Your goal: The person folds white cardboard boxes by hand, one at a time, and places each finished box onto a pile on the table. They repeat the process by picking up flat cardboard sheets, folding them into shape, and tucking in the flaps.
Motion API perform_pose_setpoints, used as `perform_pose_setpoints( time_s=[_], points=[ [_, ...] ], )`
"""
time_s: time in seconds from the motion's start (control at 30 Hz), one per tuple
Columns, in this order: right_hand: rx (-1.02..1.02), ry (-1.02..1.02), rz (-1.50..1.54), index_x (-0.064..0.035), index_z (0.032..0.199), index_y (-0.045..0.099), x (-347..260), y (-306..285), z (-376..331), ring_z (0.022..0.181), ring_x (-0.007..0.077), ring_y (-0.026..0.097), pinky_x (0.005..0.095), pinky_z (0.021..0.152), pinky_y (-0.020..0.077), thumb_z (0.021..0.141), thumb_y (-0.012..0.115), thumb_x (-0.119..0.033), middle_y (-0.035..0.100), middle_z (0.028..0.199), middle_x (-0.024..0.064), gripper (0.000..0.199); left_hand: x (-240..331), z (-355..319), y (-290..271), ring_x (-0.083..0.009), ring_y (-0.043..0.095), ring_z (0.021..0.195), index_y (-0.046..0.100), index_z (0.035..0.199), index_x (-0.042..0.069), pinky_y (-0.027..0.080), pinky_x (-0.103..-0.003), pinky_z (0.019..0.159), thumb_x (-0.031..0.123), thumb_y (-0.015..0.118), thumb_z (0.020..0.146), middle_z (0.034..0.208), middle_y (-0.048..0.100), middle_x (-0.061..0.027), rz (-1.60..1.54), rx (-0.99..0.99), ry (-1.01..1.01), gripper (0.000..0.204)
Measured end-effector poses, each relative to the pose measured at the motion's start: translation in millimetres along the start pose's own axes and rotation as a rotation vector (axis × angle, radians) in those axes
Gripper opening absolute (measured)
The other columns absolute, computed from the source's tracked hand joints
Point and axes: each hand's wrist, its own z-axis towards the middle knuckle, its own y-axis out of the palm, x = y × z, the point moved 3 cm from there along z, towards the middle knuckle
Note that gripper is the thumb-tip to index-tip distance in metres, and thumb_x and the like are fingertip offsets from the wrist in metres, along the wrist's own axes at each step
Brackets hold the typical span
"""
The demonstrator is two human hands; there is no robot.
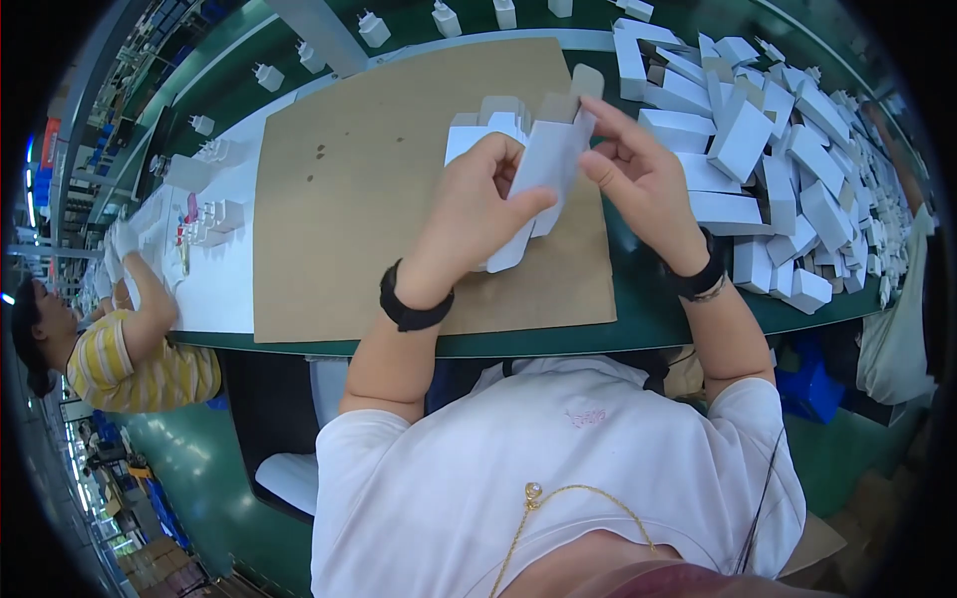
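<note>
Far left of the cardboard sheet [399, 189], a co-worker in a yellow striped shirt [135, 364] leans over the green counter [638, 319]. Above the sheet's right half you hold 1 flat white carton [543, 164], tilted, its brown flaps up. Your left hand [478, 204] has its grip closed on the carton's lower left side, thumb across the front. Your right hand [638, 169] pinches the upper right edge, its grip narrow around that edge. Right of the sheet lies a heap of folded white boxes [778, 149], just beside your right wrist.
</note>
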Motion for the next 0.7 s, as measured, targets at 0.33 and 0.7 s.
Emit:
perform_pose_setpoints(
  time_s=[0.33,0.7],
  points=[
    [-0.037,-0.123,0.029,-0.0007,0.084,0.055,-9.1,-6.9,-4.0,0.078,0.0117,0.053,0.0239,0.069,0.0437,0.076,0.071,-0.013,0.056,0.093,0.0070,0.022,17.2,-10.4,31.0,-0.0295,0.059,0.083,0.044,0.101,0.001,0.048,-0.033,0.071,0.008,0.071,0.070,0.097,0.056,-0.0168,0.134,0.036,0.237,0.041],
    [0.115,-0.080,0.429,-0.0043,0.117,0.051,-24.1,5.1,-10.0,0.084,0.0120,0.058,0.0224,0.073,0.0464,0.081,0.069,-0.017,0.061,0.101,0.0069,0.043,15.2,-18.7,42.4,-0.0205,0.056,0.092,0.013,0.133,0.010,0.048,-0.032,0.075,0.019,0.063,0.085,0.108,0.049,-0.0132,-0.006,-0.007,0.523,0.070]
  ],
)
